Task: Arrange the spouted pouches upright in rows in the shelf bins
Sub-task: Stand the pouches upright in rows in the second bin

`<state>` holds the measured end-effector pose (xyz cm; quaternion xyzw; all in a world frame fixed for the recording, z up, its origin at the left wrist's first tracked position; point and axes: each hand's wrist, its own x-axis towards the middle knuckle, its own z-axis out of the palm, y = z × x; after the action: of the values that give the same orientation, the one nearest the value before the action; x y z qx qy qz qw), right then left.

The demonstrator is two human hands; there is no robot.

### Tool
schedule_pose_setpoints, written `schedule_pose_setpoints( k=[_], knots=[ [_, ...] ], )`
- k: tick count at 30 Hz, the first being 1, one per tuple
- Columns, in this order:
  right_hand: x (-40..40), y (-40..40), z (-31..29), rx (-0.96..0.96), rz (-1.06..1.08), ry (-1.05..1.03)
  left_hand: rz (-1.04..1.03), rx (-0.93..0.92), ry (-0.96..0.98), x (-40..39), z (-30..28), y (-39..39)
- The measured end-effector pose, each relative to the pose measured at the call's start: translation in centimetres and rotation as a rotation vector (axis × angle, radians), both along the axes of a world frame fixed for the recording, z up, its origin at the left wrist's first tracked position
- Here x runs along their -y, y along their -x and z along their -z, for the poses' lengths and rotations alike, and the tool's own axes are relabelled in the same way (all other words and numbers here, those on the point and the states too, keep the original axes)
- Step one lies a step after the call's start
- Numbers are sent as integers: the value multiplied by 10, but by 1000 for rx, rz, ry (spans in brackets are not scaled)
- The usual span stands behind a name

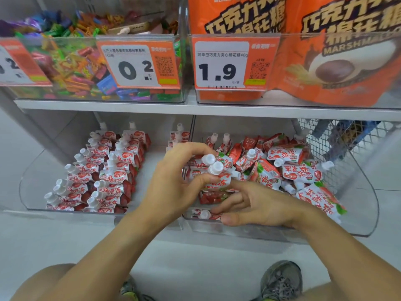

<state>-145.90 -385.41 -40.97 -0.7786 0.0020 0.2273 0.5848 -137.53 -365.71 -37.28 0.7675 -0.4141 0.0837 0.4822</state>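
Red-and-white spouted pouches fill two clear bins on the lower shelf. In the left bin [30,187] they stand upright in two rows [102,170]. The right bin [366,209] holds a loose jumble of pouches [288,168]. My left hand [175,183] grips a bunch of two or three pouches [213,168] by their tops, white caps up, over the gap between the bins. My right hand [253,205] reaches into the right bin's front left corner, fingers extended under the bunch and touching a pouch [205,213] lying flat there.
The shelf above carries a bin of mixed coloured candies [71,68] and a bin of orange marshmallow bags [338,61], both with price tags. A wire basket [351,135] sits at the right. My knees and shoes [282,281] are below on the pale floor.
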Motion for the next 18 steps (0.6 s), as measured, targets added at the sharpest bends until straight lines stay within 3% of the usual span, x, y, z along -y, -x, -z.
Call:
schedule_pose_setpoints(
  k=[4, 8, 12, 18],
  knots=[
    [0, 4, 4, -10, 127, -51, 21, 91, -72, 5, 1, 1],
    [-3, 7, 5, 99, 169, -74, 68, 77, -123, 4, 1, 3],
    [-3, 7, 4, 254, 117, 117, 143, -65, -237, 6, 8, 10],
    [-3, 3, -1, 228, 4, 269, 111, 13, -422, 10, 19, 6]
  ],
)
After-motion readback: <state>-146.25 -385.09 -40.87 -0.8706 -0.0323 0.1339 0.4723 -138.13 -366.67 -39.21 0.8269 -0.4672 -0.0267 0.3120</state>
